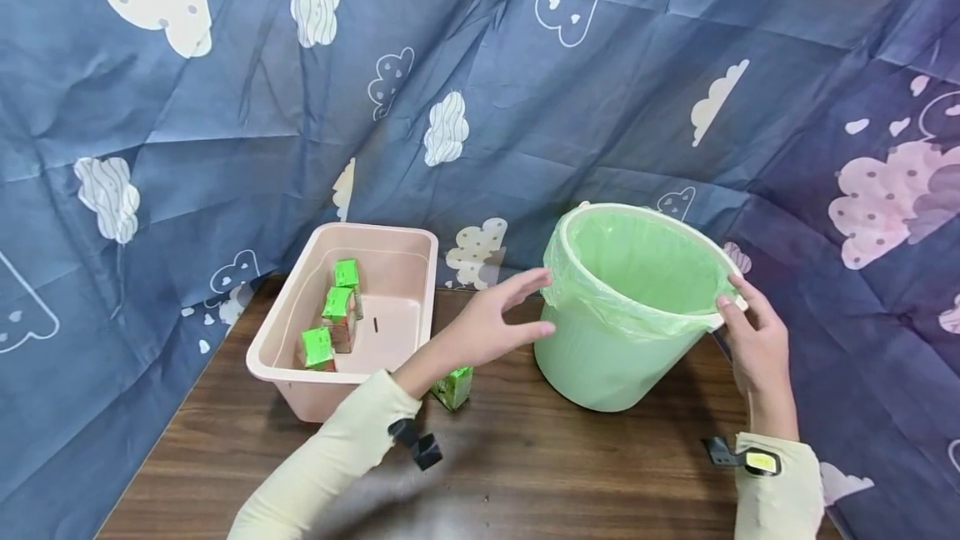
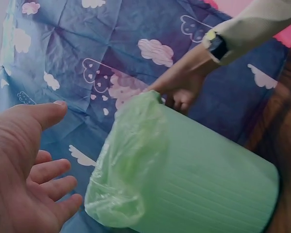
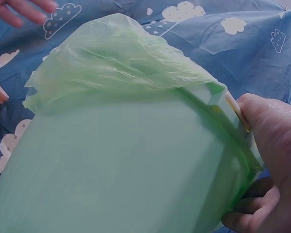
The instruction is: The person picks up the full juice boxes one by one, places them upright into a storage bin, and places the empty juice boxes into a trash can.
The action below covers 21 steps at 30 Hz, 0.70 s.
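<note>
A light green trash bin (image 1: 600, 369) stands tilted on the table, its mouth lined with a thin translucent green plastic bag (image 1: 572, 277). The bag's edge is folded over the pale rim ring (image 1: 626, 300) on the left and front. My right hand (image 1: 761, 348) grips the bin's right rim, thumb and fingers on either side of it, as the right wrist view also shows. Just left of the bin, my left hand (image 1: 491, 319) is held out with fingers spread and nothing in them. In the left wrist view its fingers (image 2: 53, 187) are apart from the bag.
A pink plastic tub (image 1: 300, 375) at the left holds three small green-topped cartons (image 1: 339, 302). Another green carton (image 1: 454, 388) stands on the wooden table (image 1: 570, 473) behind my left forearm. A blue cloud-print cloth (image 1: 480, 65) hangs behind and at the sides.
</note>
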Motion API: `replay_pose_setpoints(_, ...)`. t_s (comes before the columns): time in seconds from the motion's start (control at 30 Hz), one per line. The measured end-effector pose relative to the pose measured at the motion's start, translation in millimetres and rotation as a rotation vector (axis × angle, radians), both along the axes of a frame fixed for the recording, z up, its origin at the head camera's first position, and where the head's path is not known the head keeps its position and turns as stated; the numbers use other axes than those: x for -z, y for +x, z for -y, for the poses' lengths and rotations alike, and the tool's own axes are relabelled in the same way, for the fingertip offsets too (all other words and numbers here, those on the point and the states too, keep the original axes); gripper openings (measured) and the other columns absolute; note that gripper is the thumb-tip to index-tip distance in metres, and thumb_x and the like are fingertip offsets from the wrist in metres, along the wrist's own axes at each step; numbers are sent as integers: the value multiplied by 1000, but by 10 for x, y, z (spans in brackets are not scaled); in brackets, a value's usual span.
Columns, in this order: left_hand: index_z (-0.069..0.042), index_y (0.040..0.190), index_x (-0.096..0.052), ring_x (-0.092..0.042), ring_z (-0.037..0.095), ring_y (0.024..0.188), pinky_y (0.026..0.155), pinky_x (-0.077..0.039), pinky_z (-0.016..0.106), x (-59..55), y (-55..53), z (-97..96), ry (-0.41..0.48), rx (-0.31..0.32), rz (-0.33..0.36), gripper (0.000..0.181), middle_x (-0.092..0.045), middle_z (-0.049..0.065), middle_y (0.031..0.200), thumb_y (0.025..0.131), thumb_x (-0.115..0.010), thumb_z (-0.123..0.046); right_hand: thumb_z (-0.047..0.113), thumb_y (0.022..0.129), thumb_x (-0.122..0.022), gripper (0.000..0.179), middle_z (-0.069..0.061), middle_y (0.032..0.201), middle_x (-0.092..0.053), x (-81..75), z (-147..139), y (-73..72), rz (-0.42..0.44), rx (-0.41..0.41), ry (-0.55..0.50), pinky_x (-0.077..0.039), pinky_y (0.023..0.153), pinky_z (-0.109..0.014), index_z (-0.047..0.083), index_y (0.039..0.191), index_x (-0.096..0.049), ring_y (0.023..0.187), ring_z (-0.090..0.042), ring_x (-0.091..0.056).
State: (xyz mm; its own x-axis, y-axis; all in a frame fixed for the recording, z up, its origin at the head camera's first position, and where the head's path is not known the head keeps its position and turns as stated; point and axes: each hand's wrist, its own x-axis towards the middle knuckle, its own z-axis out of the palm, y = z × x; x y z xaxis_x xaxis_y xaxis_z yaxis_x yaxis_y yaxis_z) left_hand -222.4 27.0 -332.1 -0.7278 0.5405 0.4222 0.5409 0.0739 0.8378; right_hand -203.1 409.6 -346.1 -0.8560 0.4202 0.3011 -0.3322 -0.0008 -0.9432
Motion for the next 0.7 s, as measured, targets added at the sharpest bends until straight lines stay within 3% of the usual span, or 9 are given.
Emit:
replay_pose_setpoints(0.17,-16,155,-41,-44,13,140,115,-34,30,226,189,157,-16,-60,-22,74,-54,-2,150,92,-77,-26,5,98,-63,45,2,121,-59,-9,-1,7,2,-6,7,-52,76,-12,7,143,-58,93,-1,-62)
replay_pose_setpoints(0.37,-18,157,-39,-38,8,143,116,-34,42,496,387,260,8,-208,-14,78,-50,-8,152,90,-79,-28,5,99,-62,44,1,122,-58,11,-1,11,-13,-22,3,-52,77,-12,7,143,-57,95,-3,-62)
replay_pose_setpoints(0.53,-16,159,-34,-38,15,144,117,-32,44,706,522,289,54,-316,73,83,-46,-6,155,90,-79,-32,5,99,-62,43,1,118,-60,14,-2,2,-12,-2,2,-51,76,-12,7,142,-59,93,-2,-62)
replay_pose_setpoints(0.7,-15,158,-37,-34,26,148,118,-27,50,998,604,291,94,-461,126,85,-47,1,155,88,-79,-39,6,99,-63,43,1,117,-60,0,-5,3,-10,13,14,-51,75,-11,6,142,-59,90,-2,-61)
